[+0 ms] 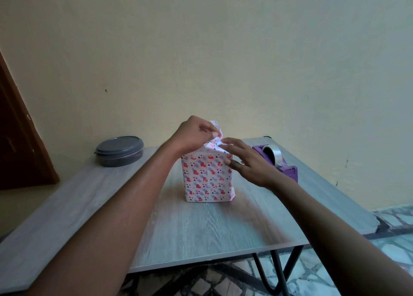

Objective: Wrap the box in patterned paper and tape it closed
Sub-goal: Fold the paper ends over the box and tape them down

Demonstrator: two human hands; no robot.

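— We start with the biggest surface: the table (192,226), a flat slab with a pale grey wood grain, on thin black bent-rod legs.

— And standing upright on it, under our fingers, we have the box (206,177), a tall rectangular block already sheathed in patterned paper (215,142), white and smooth-looking with small red hearts and bluish marks. The sides lie flat; the loose top end is bunched and crumpled.

— Our left hand (195,135) pinches that crumpled top, thumb and fingertips curled closed on the paper above the box.

— Our right hand (245,161) has its fingers fairly straight and spread a little. The fingertips touch the folded paper at the box's top right edge, and the thumb rests against the upper right of the near face.

— Just beyond the right hand's knuckles sits the tape dispenser (288,169), a blocky purple plastic body carrying a roll of glossy clear tape (273,154).

— Well off to the left of our left hand we see a round container (119,151), low and dark grey, with a smooth lid.
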